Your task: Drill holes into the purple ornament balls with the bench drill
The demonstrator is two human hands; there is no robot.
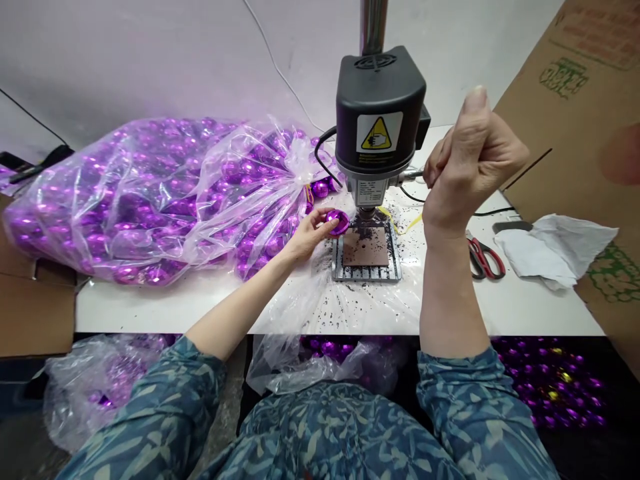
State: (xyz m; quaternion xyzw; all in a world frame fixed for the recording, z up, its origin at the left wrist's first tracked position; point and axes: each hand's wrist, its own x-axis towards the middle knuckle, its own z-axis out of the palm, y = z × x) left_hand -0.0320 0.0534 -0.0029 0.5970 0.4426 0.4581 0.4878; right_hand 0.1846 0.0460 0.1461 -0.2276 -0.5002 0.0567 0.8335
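My left hand (311, 235) pinches a shiny purple bauble (339, 223) between thumb and fingers, at the left edge of the drill press's slotted metal base (371, 274). Above that base hangs the black head (381, 100) of the drill press, with a yellow warning label. My right hand (473, 157) is raised beside the head, its fingers closed round the end of the feed lever (413, 175); the grip itself is hidden in the fist. On the base lies a flat brown board (366, 249) with a small hole, strewn with dark shavings.
A large clear bag (150, 193) of purple baubles fills the table's left side. Red-handled scissors (487, 259) and crumpled white paper (545, 247) lie at right, near a cardboard box (565, 113). More purple baubles (555, 383) sit below the table edge. Shavings litter the white tabletop (165, 310).
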